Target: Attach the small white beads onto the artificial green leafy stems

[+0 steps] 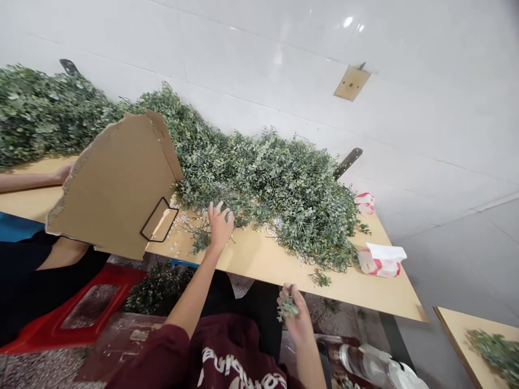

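Foliage [275, 167], green and small-leaved, lies heaped along a smooth tan desk [251, 255] against a glossy white wall [251, 65]. A worker's right hand [300, 319] grips a small pale-green leafy sprig [288, 309] by the desk's near edge; the left hand [221, 228], fingers parted, curves over the heap's near side, right of a brown cardboard panel [115, 183], its grip impossible to tell.

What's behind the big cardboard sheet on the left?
Past its torn edge: green foliage, some tabletop and another person's hand, partly hidden. Whatever sits directly behind the cardboard sheet is covered; can't tell.
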Motion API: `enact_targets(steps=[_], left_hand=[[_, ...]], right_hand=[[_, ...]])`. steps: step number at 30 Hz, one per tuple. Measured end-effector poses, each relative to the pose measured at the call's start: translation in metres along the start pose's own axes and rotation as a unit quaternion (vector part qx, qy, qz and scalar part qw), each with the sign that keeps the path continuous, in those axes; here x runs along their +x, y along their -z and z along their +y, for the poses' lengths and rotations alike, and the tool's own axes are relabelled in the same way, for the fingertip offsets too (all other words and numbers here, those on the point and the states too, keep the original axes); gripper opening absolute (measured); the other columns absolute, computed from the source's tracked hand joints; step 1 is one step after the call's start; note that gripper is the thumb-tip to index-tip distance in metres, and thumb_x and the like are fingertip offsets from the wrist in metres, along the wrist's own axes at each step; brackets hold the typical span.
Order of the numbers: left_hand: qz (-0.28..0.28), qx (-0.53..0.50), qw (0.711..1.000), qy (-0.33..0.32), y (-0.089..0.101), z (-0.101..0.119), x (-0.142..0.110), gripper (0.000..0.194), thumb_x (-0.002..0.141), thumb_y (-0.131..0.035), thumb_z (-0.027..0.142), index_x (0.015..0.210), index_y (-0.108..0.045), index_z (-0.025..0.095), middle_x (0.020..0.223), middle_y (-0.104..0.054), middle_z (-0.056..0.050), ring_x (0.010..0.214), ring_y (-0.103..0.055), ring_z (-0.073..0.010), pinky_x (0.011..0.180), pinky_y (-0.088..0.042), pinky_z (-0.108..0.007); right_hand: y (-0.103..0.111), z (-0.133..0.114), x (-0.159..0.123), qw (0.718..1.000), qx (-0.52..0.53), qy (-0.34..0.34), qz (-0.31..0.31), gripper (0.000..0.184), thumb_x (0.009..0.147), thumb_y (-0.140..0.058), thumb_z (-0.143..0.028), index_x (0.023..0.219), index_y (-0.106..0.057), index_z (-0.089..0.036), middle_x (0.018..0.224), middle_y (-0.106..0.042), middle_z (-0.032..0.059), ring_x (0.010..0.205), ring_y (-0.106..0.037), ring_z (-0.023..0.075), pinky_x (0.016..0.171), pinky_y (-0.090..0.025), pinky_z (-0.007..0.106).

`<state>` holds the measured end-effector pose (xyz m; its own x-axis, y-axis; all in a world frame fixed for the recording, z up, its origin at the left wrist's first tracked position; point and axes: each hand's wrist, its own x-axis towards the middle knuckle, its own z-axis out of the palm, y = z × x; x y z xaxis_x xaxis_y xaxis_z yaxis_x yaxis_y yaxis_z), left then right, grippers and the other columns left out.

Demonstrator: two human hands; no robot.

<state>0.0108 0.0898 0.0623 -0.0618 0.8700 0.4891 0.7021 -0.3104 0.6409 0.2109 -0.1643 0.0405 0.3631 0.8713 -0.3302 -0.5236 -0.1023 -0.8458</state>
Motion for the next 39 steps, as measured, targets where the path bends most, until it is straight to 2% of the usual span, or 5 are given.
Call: enact_targets(steps=[7,10,16,25,39], left_hand=[[-0.031,0.001,0.999,-0.022,0.048,-0.019,-0.048,0.067,0.082,-0.048,0.008,0.146,-0.030,0.011,0.157,-0.019,-0.016,0.148,0.002,-0.0355,0.118,-0.014,-0.059],[-0.020,-0.056,0.997,-0.054,0.072,0.002,-0.081,0.059,0.085,-0.038,0.006,0.143,-0.039,0.018,0.153,-0.033,-0.009,0.147,-0.015,-0.0290,0.121,-0.017,-0.052],[-0.380,-0.177,0.889,-0.186,0.078,0.043,-0.154,0.050,0.090,-0.048,0.018,0.139,-0.048,0.027,0.145,-0.047,-0.007,0.134,-0.043,-0.0239,0.113,-0.038,-0.042],[-0.325,-0.223,0.904,-0.164,0.069,0.036,-0.166,0.019,0.091,-0.057,0.028,0.108,-0.063,0.021,0.109,-0.064,-0.009,0.107,-0.056,-0.0236,0.097,-0.045,-0.039],[-0.154,-0.457,0.834,0.269,0.047,0.033,-0.170,0.043,0.093,-0.044,0.051,0.067,-0.048,0.017,0.062,-0.049,0.001,0.059,-0.048,-0.0127,0.057,-0.041,-0.023]], right_hand=[[-0.007,0.026,-0.006,0.998,-0.057,-0.034,0.013,0.038,0.074,-0.073,-0.053,0.080,-0.069,-0.016,0.052,-0.043,-0.0044,0.042,-0.036,0.0090,0.041,-0.027,0.024],[-0.012,0.025,-0.002,0.996,-0.085,-0.039,-0.004,0.040,0.074,-0.071,-0.056,0.076,-0.067,-0.015,0.046,-0.040,-0.0058,0.038,-0.033,0.0077,0.039,-0.022,0.022],[-0.044,0.028,0.008,0.991,-0.094,-0.047,-0.088,0.035,0.066,-0.076,-0.051,0.073,-0.066,-0.019,0.042,-0.044,-0.0068,0.033,-0.029,0.0078,0.035,-0.022,0.022],[-0.076,0.032,0.021,0.987,-0.132,-0.054,-0.080,0.022,0.069,-0.073,-0.041,0.066,-0.062,-0.022,0.064,-0.061,0.0000,0.067,-0.057,0.0194,0.059,-0.044,0.028],[-0.088,0.023,0.032,0.926,-0.082,-0.228,-0.290,0.030,0.077,-0.068,-0.038,0.058,-0.055,-0.020,0.045,-0.031,-0.0078,0.046,-0.039,0.0117,0.054,-0.041,0.027]])
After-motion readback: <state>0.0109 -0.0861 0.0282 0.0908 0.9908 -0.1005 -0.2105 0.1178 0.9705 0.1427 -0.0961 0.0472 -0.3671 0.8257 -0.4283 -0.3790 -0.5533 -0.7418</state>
